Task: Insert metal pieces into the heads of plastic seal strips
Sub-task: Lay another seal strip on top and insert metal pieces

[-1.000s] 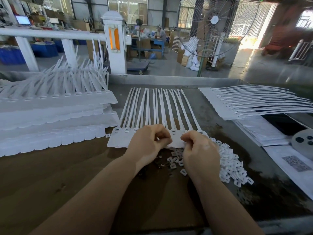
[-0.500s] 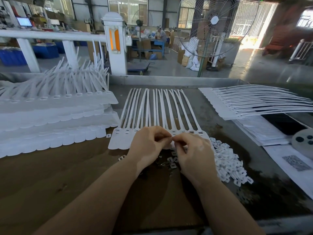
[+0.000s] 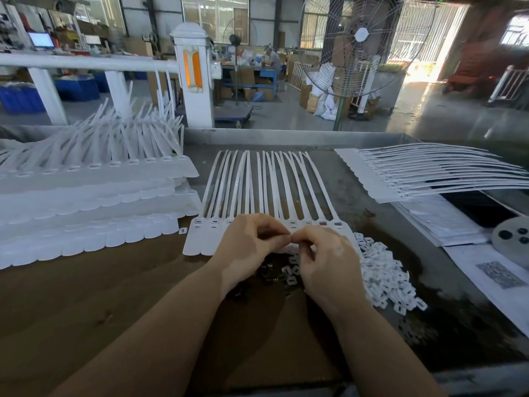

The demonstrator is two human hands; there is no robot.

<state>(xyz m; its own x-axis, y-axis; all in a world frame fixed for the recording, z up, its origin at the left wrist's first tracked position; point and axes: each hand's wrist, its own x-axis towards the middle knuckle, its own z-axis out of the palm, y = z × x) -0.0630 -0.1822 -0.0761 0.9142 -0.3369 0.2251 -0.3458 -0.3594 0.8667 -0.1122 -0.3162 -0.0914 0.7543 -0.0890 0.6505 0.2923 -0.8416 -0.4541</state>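
Observation:
A joined row of white plastic seal strips (image 3: 266, 190) lies flat in front of me, tails pointing away, heads near my hands. My left hand (image 3: 249, 247) and my right hand (image 3: 326, 262) hover over the middle heads, fingers curled, fingertips meeting in a pinch. What they pinch is too small to see. Small dark metal pieces (image 3: 269, 275) lie scattered on the table under my hands. A heap of small white plastic clips (image 3: 383, 276) sits just right of my right hand.
Tall stacks of white seal strips (image 3: 86, 202) fill the left of the table (image 3: 86, 310). Another fanned stack (image 3: 429, 173) lies at the right, over papers (image 3: 492, 270) and a grey disc (image 3: 512, 239). A standing fan (image 3: 355, 47) and white railing (image 3: 86, 63) lie beyond.
My right hand has moved left from the right-hand heads to meet my left hand; fingertips now touch above the middle heads. The strips have not moved.

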